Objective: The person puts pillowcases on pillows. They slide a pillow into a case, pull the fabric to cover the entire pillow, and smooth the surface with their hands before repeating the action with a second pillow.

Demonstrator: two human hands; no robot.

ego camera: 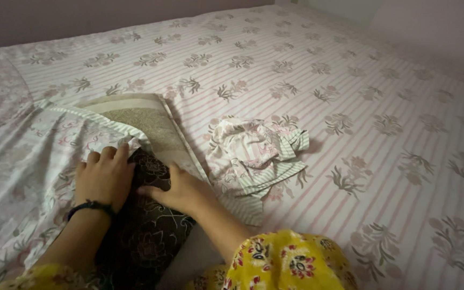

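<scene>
Left hand point(103, 177) grips the pillowcase point(55, 156) opening; right hand point(181, 190) presses flat on the dark floral pillow point(146, 231); step: inserting; next needs case drawn down

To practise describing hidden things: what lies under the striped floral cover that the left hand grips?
Under the cover, a dark floral pillow shows beneath both the left hand and right hand. How far the pillow reaches inside is covered.
</scene>
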